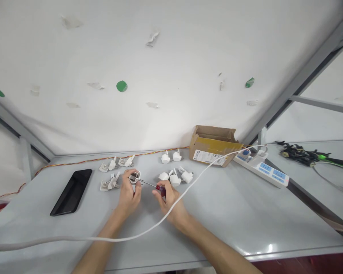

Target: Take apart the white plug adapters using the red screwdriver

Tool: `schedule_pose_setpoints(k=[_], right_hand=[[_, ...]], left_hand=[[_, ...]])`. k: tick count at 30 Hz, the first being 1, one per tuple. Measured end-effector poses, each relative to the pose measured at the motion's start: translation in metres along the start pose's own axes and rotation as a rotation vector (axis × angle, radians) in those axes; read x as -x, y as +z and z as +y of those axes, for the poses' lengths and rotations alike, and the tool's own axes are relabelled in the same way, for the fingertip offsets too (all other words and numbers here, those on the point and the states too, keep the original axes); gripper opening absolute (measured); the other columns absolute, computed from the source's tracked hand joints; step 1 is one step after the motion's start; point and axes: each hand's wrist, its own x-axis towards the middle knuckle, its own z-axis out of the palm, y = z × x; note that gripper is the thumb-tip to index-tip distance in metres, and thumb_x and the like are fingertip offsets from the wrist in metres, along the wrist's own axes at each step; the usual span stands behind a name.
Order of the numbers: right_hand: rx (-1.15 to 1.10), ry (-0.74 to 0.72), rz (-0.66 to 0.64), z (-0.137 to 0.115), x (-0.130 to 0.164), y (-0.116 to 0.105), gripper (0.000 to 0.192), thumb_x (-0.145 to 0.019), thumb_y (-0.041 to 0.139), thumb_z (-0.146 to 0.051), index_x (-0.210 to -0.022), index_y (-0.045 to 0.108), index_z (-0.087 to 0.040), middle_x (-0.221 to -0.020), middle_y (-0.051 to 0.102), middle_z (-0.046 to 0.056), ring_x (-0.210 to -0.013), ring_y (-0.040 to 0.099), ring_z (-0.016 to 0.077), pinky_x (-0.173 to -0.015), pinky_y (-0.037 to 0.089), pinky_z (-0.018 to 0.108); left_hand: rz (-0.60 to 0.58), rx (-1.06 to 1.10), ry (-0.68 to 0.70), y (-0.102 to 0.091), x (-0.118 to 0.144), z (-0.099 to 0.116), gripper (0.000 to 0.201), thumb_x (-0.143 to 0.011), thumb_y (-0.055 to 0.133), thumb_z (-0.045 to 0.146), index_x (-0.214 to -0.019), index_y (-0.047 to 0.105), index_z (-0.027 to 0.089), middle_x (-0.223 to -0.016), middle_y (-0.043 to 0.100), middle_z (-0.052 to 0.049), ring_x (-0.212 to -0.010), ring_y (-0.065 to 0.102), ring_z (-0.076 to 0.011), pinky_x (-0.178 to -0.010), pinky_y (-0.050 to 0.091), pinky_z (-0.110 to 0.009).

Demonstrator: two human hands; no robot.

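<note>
My left hand point(130, 193) is closed around a round white plug adapter point(135, 176), its open side toward me and metal pins pointing right. In my right hand point(170, 201) is a screwdriver point(161, 189) with a dark red handle. Its thin shaft reaches left to the adapter; whether the tip touches a screw I cannot make out. Left of my left hand lie opened white plug parts point(110, 183), with more of them point(127, 161) behind. Beyond my right hand sit several round white plugs point(175, 179), and two more plugs point(165, 156) stand farther back.
A black phone point(72, 192) lies at the left. An open cardboard box point(215, 146) stands against the wall, beside a power strip point(267, 169). A white cable point(143, 233) runs across the view in front of my forearms. Black clamps point(300, 153) lie far right.
</note>
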Motion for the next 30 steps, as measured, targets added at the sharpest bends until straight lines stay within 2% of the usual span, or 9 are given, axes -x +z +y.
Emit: schedule_pose_setpoints(k=[6,13,17,22,26,30], right_hand=[[-0.028,-0.019,0.004,0.0017,-0.0021,-0.0009,0.015,-0.093,0.043,-0.028,-0.096,0.054,-0.019,-0.090,0.063,0.007,-0.078,0.063,0.0185,-0.068,0.052,0.032],[0.023,-0.069,0.023,0.0021,-0.0049,-0.0048,0.027,-0.095,0.041,-0.036,-0.095,0.060,-0.018,-0.087,0.064,0.007,-0.076,0.061,0.0182,-0.068,0.049,0.031],[0.049,-0.074,0.016,0.0028,-0.0034,-0.0026,0.032,-0.097,0.035,-0.033,-0.091,0.061,-0.017,-0.085,0.066,0.007,-0.075,0.062,0.0179,-0.067,0.047,0.030],[-0.034,0.015,-0.012,0.0002,0.0005,-0.0001,0.022,-0.092,0.048,-0.033,-0.105,0.052,-0.016,-0.087,0.067,0.008,-0.072,0.063,0.0182,-0.067,0.050,0.031],[-0.054,-0.006,-0.010,-0.0012,-0.0006,-0.0024,0.013,-0.092,0.046,-0.026,-0.096,0.053,-0.017,-0.090,0.064,0.008,-0.077,0.061,0.0180,-0.069,0.050,0.031],[-0.004,-0.038,0.004,0.0005,-0.0044,-0.0056,0.020,-0.094,0.043,-0.033,-0.093,0.058,-0.019,-0.091,0.063,0.007,-0.076,0.061,0.0183,-0.068,0.049,0.032]], left_hand=[[0.017,0.001,-0.001,0.0004,0.0001,0.0002,0.036,-0.083,0.046,0.014,-0.117,0.039,0.018,-0.103,0.054,-0.009,-0.095,0.056,-0.0192,-0.082,0.046,-0.037],[0.007,0.005,-0.012,-0.0008,-0.0004,-0.0002,0.036,-0.083,0.046,0.013,-0.117,0.039,0.018,-0.104,0.054,-0.009,-0.094,0.055,-0.0183,-0.082,0.046,-0.035],[0.001,0.000,0.008,-0.0003,-0.0005,0.0006,0.036,-0.082,0.046,0.012,-0.117,0.039,0.018,-0.103,0.053,-0.009,-0.095,0.055,-0.0183,-0.083,0.045,-0.035],[0.005,-0.018,0.000,0.0001,-0.0005,0.0014,0.037,-0.083,0.046,0.012,-0.118,0.038,0.018,-0.105,0.054,-0.010,-0.097,0.056,-0.0191,-0.084,0.046,-0.037],[0.000,-0.023,-0.011,-0.0004,-0.0002,0.0009,0.036,-0.083,0.046,0.013,-0.118,0.039,0.018,-0.104,0.054,-0.010,-0.094,0.057,-0.0189,-0.082,0.047,-0.037],[0.000,-0.034,-0.006,0.0001,0.0003,0.0003,0.037,-0.083,0.046,0.014,-0.119,0.039,0.018,-0.106,0.055,-0.010,-0.097,0.057,-0.0199,-0.083,0.047,-0.038]])
